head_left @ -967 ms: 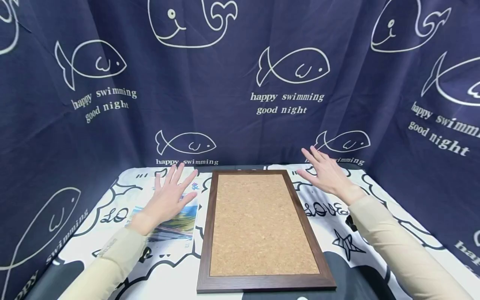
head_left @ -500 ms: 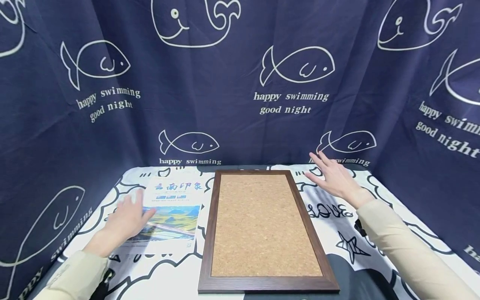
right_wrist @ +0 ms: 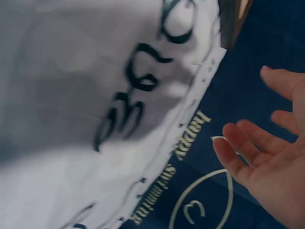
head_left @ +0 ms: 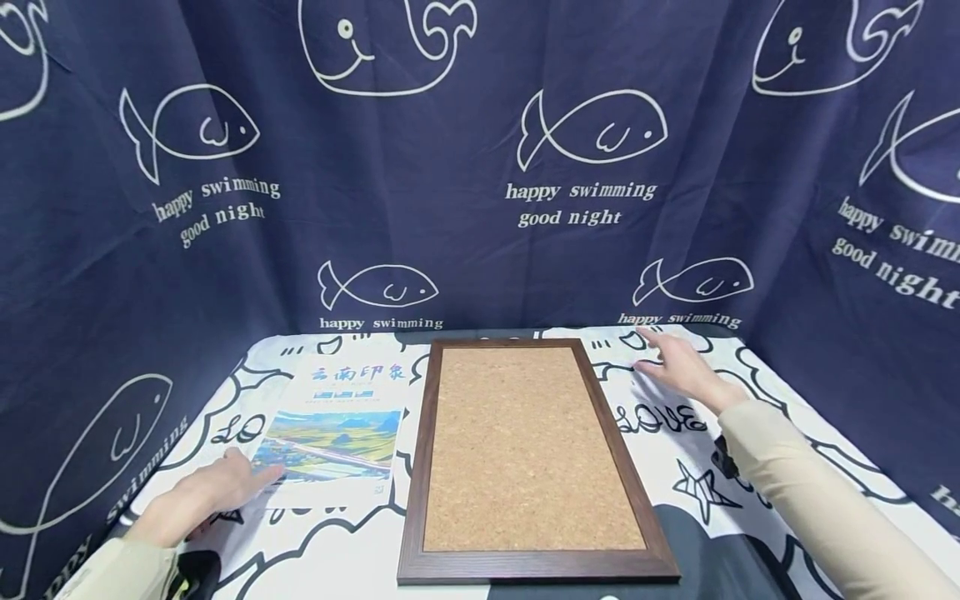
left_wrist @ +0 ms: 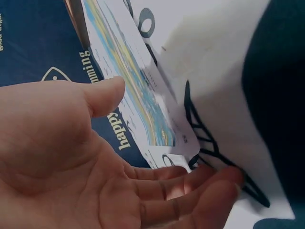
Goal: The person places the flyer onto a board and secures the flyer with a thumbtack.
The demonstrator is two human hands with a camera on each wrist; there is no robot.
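Observation:
A printed sheet [head_left: 330,442] with a colourful landscape picture and blue Chinese lettering lies on the left of the table. My left hand [head_left: 206,493] is at its near left corner. In the left wrist view the left thumb [left_wrist: 108,95] stands apart from the bent fingers [left_wrist: 181,200], whose tips are by the sheet's corner; nothing shows pinched between them. To the right of the sheet lies a cork board [head_left: 525,450] in a dark brown wooden frame. My right hand [head_left: 678,367] hovers beyond the board's right side, fingers spread loosely and holding nothing.
Black cloud outlines and letters mark the white tablecloth [head_left: 637,458]. A dark blue curtain [head_left: 465,208] with fish drawings hangs along the back and both sides, close behind the table's far edge.
My left hand has drawn back from over the sheet to its near left corner, uncovering the lettering and picture. My right hand has lowered slightly, shifting a little right.

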